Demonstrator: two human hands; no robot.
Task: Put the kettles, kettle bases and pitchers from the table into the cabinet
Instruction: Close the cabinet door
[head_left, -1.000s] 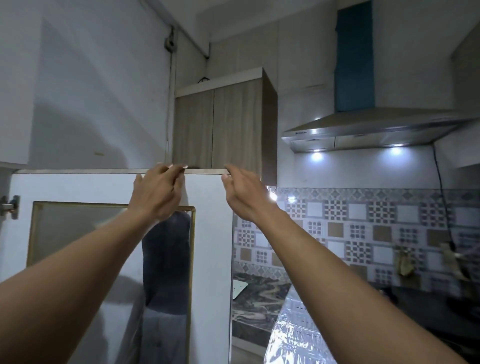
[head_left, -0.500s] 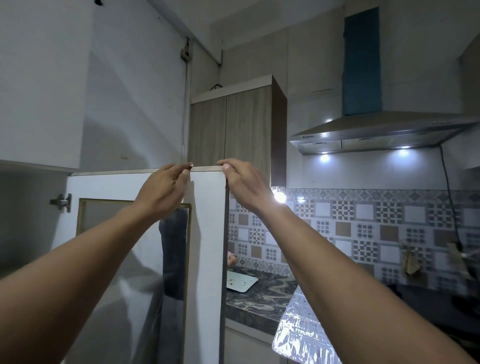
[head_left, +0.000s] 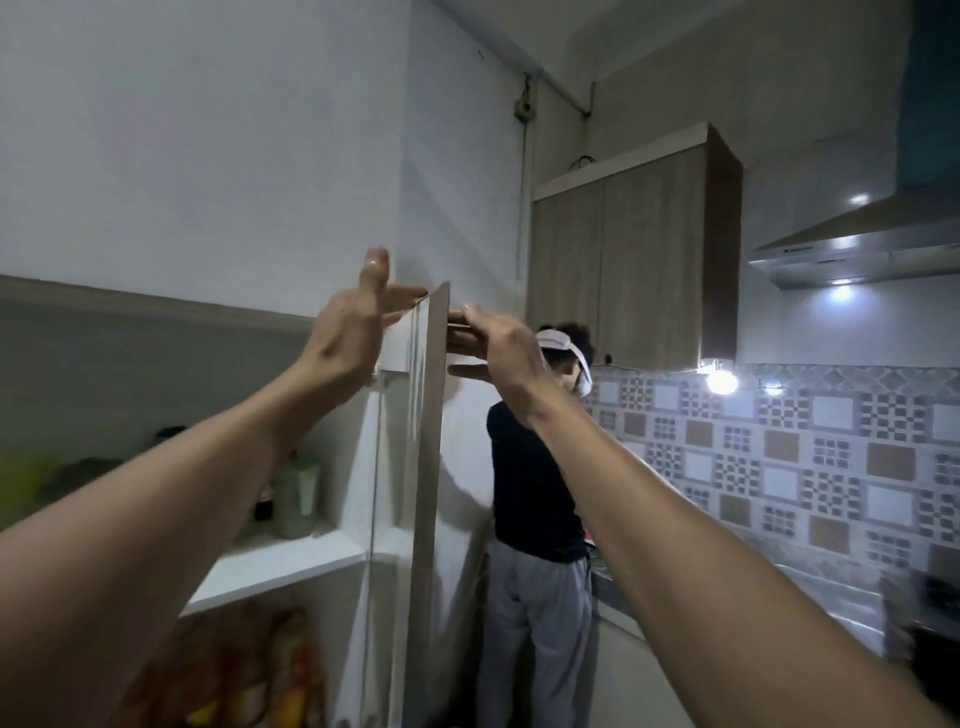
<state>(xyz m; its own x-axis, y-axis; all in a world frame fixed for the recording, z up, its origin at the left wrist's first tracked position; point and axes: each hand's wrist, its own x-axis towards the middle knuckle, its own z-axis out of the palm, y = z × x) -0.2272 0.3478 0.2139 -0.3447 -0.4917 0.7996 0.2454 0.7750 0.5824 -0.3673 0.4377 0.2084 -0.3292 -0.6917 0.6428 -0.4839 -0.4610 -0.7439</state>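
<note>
The white cabinet door (head_left: 426, 467) stands swung out and edge-on in front of me. My left hand (head_left: 353, 332) is on its inner side, fingers spread, fingertips at the door's top corner. On the outer side near the top, my right hand (head_left: 504, 348) lies with its fingers stretched against the door's face. Neither hand holds an object. Inside the open cabinet a white shelf (head_left: 280, 566) carries a pale bottle (head_left: 301, 488) and dim green items. No kettle, kettle base or pitcher is in view.
Another person (head_left: 540, 493) in a black shirt and grey trousers stands just beyond the door. A wooden wall cabinet (head_left: 623, 270) and a lit range hood (head_left: 857, 244) hang over the counter (head_left: 831, 613) along the tiled wall. Orange and yellow packets fill the lower cabinet space (head_left: 270, 675).
The door has swung from nearly face-on to edge-on, exposing the shelves. My left hand has opened off the top edge; my view has turned left.
</note>
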